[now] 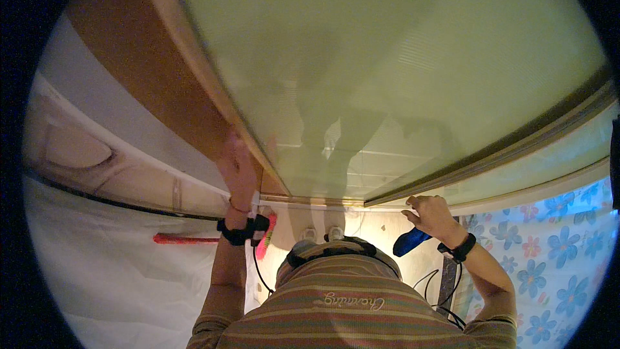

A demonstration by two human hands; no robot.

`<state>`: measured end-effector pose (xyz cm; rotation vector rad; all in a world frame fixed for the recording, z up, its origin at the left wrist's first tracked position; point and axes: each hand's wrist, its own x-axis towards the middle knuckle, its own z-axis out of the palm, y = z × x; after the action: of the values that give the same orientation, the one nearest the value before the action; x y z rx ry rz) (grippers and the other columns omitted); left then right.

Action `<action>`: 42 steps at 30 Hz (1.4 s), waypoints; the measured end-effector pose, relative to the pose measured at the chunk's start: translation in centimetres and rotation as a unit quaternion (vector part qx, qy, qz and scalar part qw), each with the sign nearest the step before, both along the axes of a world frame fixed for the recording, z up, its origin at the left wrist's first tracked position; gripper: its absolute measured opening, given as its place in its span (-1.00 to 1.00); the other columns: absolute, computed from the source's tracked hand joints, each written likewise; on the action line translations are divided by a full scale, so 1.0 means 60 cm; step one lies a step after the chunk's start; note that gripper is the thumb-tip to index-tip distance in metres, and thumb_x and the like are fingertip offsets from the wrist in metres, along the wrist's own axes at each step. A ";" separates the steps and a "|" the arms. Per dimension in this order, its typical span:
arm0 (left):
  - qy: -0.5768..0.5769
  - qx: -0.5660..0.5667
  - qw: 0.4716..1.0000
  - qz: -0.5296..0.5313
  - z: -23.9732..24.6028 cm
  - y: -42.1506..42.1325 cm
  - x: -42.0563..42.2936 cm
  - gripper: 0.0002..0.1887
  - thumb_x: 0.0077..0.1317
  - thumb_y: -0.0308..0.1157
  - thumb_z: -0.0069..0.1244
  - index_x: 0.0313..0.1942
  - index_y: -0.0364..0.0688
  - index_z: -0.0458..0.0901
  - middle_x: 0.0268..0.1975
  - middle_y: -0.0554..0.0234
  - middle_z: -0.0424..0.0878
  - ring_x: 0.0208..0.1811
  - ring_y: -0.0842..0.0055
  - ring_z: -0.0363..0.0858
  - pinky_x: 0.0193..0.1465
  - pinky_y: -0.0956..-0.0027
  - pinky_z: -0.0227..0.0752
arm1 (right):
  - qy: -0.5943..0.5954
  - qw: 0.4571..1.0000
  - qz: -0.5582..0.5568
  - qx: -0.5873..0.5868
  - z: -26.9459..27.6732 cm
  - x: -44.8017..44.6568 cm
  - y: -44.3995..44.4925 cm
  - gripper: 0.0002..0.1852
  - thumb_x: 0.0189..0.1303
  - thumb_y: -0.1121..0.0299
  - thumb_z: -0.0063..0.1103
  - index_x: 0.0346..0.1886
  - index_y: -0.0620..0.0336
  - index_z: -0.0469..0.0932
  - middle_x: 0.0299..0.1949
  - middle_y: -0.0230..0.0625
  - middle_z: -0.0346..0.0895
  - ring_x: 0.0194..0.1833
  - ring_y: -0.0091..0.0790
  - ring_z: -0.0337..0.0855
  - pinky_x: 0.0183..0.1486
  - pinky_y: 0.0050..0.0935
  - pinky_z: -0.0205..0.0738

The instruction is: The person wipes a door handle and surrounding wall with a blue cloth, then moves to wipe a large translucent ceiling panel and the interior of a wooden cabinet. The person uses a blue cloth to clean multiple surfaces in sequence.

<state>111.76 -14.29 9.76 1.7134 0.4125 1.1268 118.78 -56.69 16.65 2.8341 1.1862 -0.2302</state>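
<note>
My left hand (237, 167), blurred, is against the brown wood panel (174, 102), close to the pale frame edge of a large greenish glass-like panel (339, 58). Its fingertips are too smeared to show whether they grip that edge. My right hand (431, 218) is by the lower right end of the panel's metal-looking rail (460, 169), fingers bent and thumb forward. A dark blue object (410, 242) shows below my right palm. Whether it is held or lies behind the hand cannot be seen. Each wrist wears a black band with a small device and cable.
A red-covered rod (184, 239) and a pink-red brush-like thing (266, 236) are beside my left forearm. White sheeting (126, 261) covers the left side. A blue flowered cloth (552, 252) hangs at right. Black cables (428, 281) run near my right side. My shoes (334, 233) stand on the pale floor.
</note>
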 end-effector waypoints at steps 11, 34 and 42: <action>0.117 0.080 0.929 -0.341 0.060 -0.133 0.128 -0.71 0.41 -0.32 -0.02 -0.01 -0.36 0.49 -0.20 -0.10 0.65 -0.22 0.17 0.61 -0.13 0.26 0.48 | 0.058 0.994 0.009 0.091 -0.051 -0.031 0.022 -0.70 0.23 0.11 0.18 -0.19 0.15 0.63 -0.46 -0.11 0.65 -0.43 -0.03 0.67 -0.39 -0.11 0.53; 0.050 0.152 0.840 -0.518 0.117 -0.619 0.278 0.18 0.25 -0.01 0.15 0.43 -0.41 -0.47 0.44 -0.54 -0.20 0.49 -0.26 -0.16 0.53 -0.04 -0.24 | 0.037 0.988 -0.066 0.133 -0.021 -0.043 -0.056 -0.68 0.28 0.12 0.12 -0.23 0.22 0.61 -0.59 -0.06 0.56 -0.52 0.02 0.62 -0.45 -0.13 0.49; 0.055 0.187 0.863 -0.466 0.109 -0.689 0.299 0.08 0.32 0.04 0.04 0.42 -0.50 -0.35 0.45 -0.56 -0.20 0.47 -0.38 -0.23 0.52 -0.08 -0.22 | 0.030 0.985 -0.143 0.095 -0.029 -0.052 -0.076 -0.62 0.30 0.07 0.08 -0.17 0.22 0.63 -0.53 -0.09 0.61 -0.50 -0.01 0.63 -0.46 -0.12 0.48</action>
<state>129.72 -55.64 16.29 1.9523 -0.5854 0.3894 115.65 -61.26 14.92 3.1830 0.8463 -0.2266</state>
